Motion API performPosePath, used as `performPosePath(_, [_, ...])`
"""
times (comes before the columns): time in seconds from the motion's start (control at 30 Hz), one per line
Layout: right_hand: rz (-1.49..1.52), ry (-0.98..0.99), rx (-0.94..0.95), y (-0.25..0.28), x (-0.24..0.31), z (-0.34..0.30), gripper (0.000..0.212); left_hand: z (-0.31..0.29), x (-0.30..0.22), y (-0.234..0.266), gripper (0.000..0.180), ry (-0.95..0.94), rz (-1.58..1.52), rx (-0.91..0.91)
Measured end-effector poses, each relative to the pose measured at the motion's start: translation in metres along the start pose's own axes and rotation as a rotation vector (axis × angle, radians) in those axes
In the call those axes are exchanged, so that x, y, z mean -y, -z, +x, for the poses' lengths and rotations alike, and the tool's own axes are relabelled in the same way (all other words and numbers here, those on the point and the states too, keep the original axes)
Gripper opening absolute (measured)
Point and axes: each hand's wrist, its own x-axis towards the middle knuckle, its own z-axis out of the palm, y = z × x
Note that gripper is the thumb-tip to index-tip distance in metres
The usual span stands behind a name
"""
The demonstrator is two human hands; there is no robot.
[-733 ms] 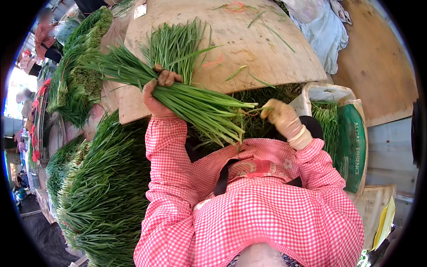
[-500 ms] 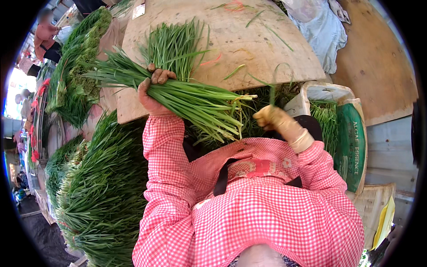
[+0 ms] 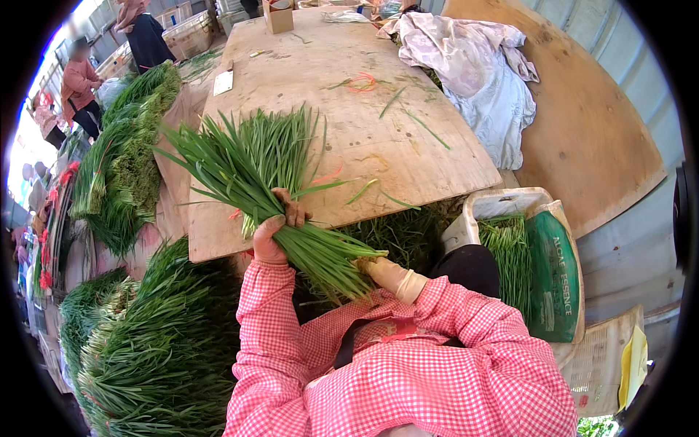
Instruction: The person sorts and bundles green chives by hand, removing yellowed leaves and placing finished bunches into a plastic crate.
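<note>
A bunch of long green leaves, which look like garlic chives (image 3: 328, 255), is clasped around its middle by my left hand (image 3: 279, 224). Its leafy tips point to the far left, over the board's near edge; the pale cut ends slant down toward my chest. At those ends is my right hand (image 3: 386, 274), yellowish and banded at the wrist, with fingers curled against the stems; the fingertips are partly hidden. Just beyond my left hand, a second bunch of chives (image 3: 284, 146) lies on the wooden board (image 3: 349, 146).
Large piles of chives (image 3: 160, 342) stand on my left. A white crate (image 3: 502, 198) of greens with a green sack (image 3: 553, 280) is at right. Pink-white cloth (image 3: 466, 65), loose leaves and a red tie (image 3: 362, 81) lie farther off. Another person (image 3: 79, 87) stands far left.
My right hand has come left and nearer, from apart with a loose leaf to the stem ends. The held bunch has tilted more steeply. The whole view has shifted, showing more of the far side.
</note>
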Motion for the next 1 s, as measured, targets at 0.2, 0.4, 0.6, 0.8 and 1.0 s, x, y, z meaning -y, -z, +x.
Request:
performPosePath(0.2, [0.365,-0.321,-0.072,-0.005,0.030,-0.012,0.042,-0.002,-0.008,0.000,0.033,-0.065,-0.018,-0.008])
performPosePath(0.4, [0.629,-0.089,0.033,0.006,-0.035,-0.021,0.035,0.000,-0.017,0.008,0.030,-0.209,-0.181,-0.065])
performPosePath(0.6, [0.523,-0.112,-0.250,0.079,0.024,-0.053,0.025,-0.009,-0.041,0.032,0.033,-0.255,-0.450,0.060])
performPosePath(0.8, [1.122,0.148,-0.428,0.175,0.019,-0.057,0.026,-0.008,-0.026,0.025,0.033,-0.149,-0.577,0.221])
performPosePath(1.0, [0.323,0.241,-0.180,0.097,0.060,0.006,0.035,0.001,0.002,0.014,0.035,0.036,-0.515,0.083])
